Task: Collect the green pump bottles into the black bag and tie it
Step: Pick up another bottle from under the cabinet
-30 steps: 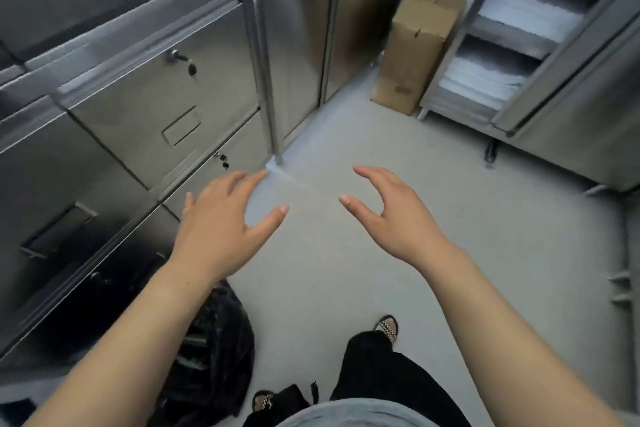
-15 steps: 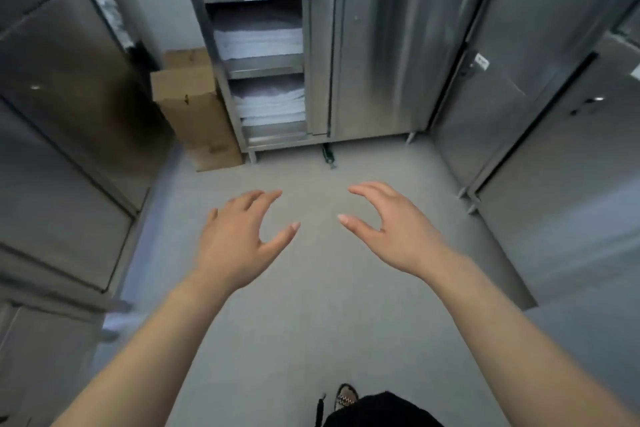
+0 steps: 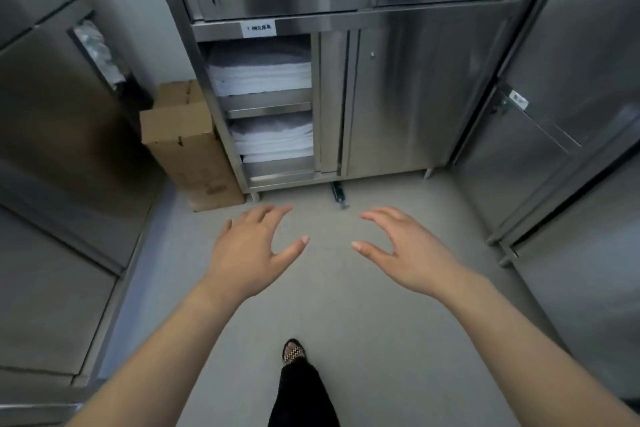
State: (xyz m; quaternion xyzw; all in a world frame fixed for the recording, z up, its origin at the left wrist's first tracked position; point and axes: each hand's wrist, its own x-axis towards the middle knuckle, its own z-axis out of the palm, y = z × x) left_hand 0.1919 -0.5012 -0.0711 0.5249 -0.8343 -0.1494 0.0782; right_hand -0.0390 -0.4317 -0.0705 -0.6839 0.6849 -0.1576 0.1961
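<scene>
**Step in hand.** Judged to be a search or transit phase. Neither hand carries anything. No green pump bottles and no black bag show anywhere in view, so their whereabouts cannot be stated. How far collection has gone, and whether the bag is tied, cannot be told from here.

**Scene.** The person stands on a grey floor (image 3: 346,305) in a narrow room lined with steel cabinets. The cabinet (image 3: 398,97) straight ahead has one bay open. That bay holds two shelves of folded white linen (image 3: 263,76) under a small label (image 3: 259,28), whose text is too small to read. A cardboard box (image 3: 187,146) stands on the floor just beside the cabinet's left corner. One shoe (image 3: 293,352) shows at the bottom of the view.

**Hand pose.** Both forearms reach forward at about the same height, with the backs of the hands up.
- The left hand (image 3: 249,256) hangs above the floor. Its fingers (image 3: 273,213) are spread wide and slightly bent, with the thumb turned inward.
- The right hand (image 3: 412,253) mirrors it. Its fingers (image 3: 377,215) are wide and loosely arched.
- The two hands are apart, thumbs facing each other across a gap. Neither touches anything.

**Next move.** In the inspector's judgement the person must first find the bottles or the bag. That likely means turning the view or opening a closed door. Only then can a hand close round a bottle.
</scene>
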